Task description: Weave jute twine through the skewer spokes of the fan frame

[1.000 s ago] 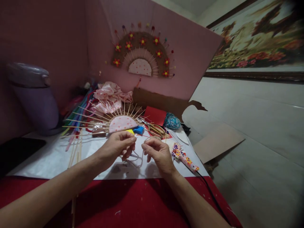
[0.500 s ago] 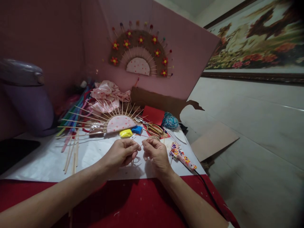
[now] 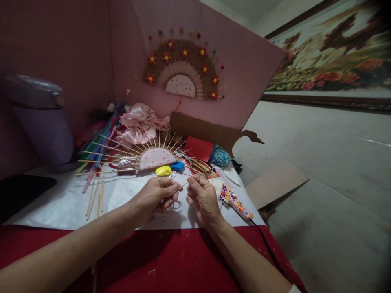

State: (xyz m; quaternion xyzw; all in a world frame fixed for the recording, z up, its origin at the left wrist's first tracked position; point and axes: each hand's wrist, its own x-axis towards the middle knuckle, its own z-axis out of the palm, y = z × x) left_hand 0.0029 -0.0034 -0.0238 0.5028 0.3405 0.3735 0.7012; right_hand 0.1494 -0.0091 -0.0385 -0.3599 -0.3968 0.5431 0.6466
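Note:
My left hand [image 3: 159, 194] and my right hand [image 3: 204, 198] meet over the white sheet, thumbs and fingertips pinched. A thin pale length of twine [image 3: 184, 184] runs across the small gap between them. Below my left fingers, a loose loop of it shows on the sheet. Just beyond lies a half-circle [image 3: 157, 158] covered in pink dotted cloth, with thin sticks fanning out from its curved edge. In front of that are a yellow packet [image 3: 164, 170] and a blue packet [image 3: 177, 166]. A flower-patterned glue gun [image 3: 236, 204] rests right of my right hand.
Scissors [image 3: 199, 166], a red card [image 3: 199, 149] and blue yarn [image 3: 220, 155] lie behind my right hand. Loose sticks [image 3: 98, 199] are at left, near a purple flask [image 3: 42, 130]. A finished-looking fan piece [image 3: 185, 53] hangs on the pink board. The glue gun's cord [image 3: 269, 246] trails over red cloth.
The view has shifted slightly, so the scene sits a little further right. Between my fingertips the gap is slightly wider and more of the twine shows. Both pinches are kept.

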